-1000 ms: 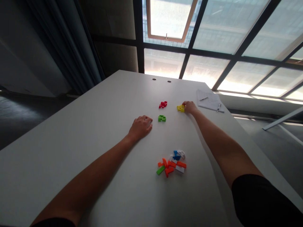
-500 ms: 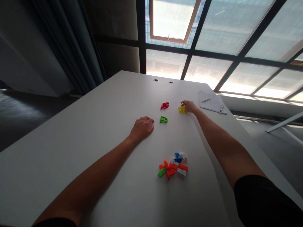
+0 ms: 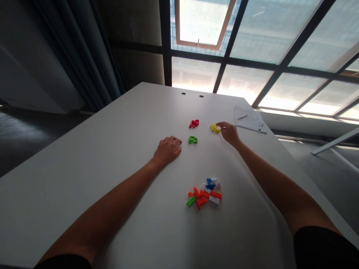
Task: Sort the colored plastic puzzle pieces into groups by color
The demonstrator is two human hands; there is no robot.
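Plainly, a white table [image 3: 112, 149] carries the left hand [image 3: 167, 149], palm-down, its grip hidden; the right hand [image 3: 230, 133], loosely open, sits well beyond the mixed pile [image 3: 204, 194], touching or just beside the yellow pieces [image 3: 214, 128]. Light fingertip pressure, one piece at a time, should avoid scattering them.
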